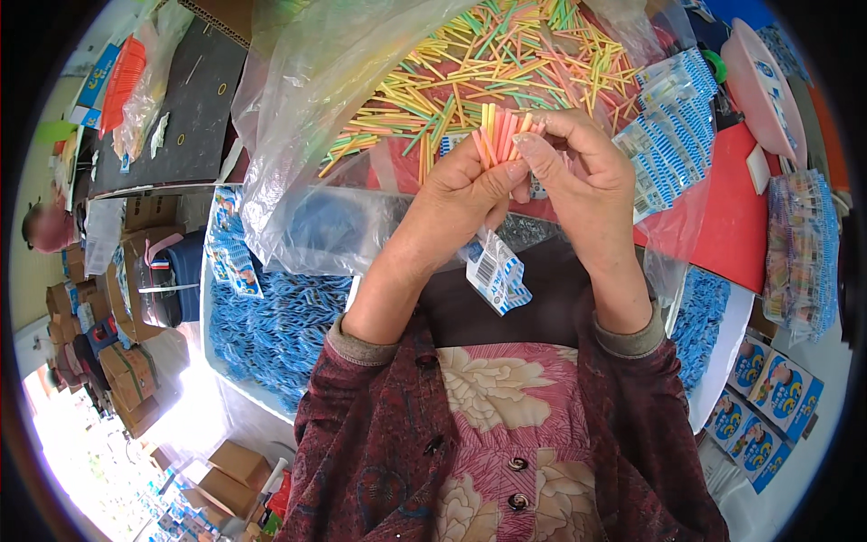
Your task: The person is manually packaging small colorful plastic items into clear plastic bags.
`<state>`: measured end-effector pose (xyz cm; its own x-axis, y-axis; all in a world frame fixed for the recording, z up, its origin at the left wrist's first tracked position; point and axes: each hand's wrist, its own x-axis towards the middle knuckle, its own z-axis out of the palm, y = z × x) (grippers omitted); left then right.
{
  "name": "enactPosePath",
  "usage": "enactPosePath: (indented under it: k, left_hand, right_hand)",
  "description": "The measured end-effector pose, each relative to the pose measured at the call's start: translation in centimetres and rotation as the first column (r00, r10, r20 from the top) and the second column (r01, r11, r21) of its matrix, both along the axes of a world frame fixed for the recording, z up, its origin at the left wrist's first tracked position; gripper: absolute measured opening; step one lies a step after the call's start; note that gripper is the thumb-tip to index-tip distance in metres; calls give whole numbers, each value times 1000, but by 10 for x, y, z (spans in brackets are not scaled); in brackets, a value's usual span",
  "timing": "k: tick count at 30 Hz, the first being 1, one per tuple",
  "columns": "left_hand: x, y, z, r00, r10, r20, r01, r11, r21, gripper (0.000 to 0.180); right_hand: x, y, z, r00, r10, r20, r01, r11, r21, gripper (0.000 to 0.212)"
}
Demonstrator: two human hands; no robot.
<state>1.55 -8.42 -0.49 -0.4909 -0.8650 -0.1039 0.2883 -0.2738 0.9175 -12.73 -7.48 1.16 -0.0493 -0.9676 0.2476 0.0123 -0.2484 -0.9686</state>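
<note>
Between my two hands, just in front of the red work surface, is a bundle of thin pink and yellow sticks (502, 135). My left hand (449, 194) is closed around its left side, thumb across the lower ends. My right hand (589, 172) pinches the right side between thumb and bent fingers. Below the hands hangs a blue-and-white printed packet (497, 273); which fingers hold its upper end is hidden. Beyond the hands lies a loose pile of yellow, pink and green sticks (479, 68).
Clear plastic sheeting (312, 117) lies left of the pile. Strips of blue-and-white packets (673, 131) lie at the right, near a pink basin (754, 81). Blue packets fill a white box (280, 330) below left. Cardboard boxes (237, 470) stand on the floor at lower left.
</note>
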Motion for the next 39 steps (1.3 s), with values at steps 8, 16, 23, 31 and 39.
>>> enactPosePath:
  k: [8, 16, 23, 31, 39]
  left_hand:
    - [-2, -1, 0, 994, 37, -105, -35, 999, 20, 17]
    - [-8, 0, 3, 987, 62, -148, -53, 996, 66, 20]
    - [-10, 2, 4, 979, 112, -172, -99, 992, 81, 21]
    - [-11, -1, 0, 947, 54, -317, -11, 991, 133, 20]
    - [-11, 0, 3, 966, 45, -253, -21, 995, 97, 16]
  right_hand:
    - [-5, -1, -2, 998, 41, 57, -38, 998, -51, 16]
    - [-8, 2, -5, 993, 32, 114, -28, 999, -37, 17]
    - [-6, 5, 0, 975, 79, 209, -84, 996, 18, 18]
    - [-11, 8, -5, 983, 78, 166, -74, 997, -25, 20]
    - [-5, 8, 0, 955, 79, 287, -83, 997, 2, 20]
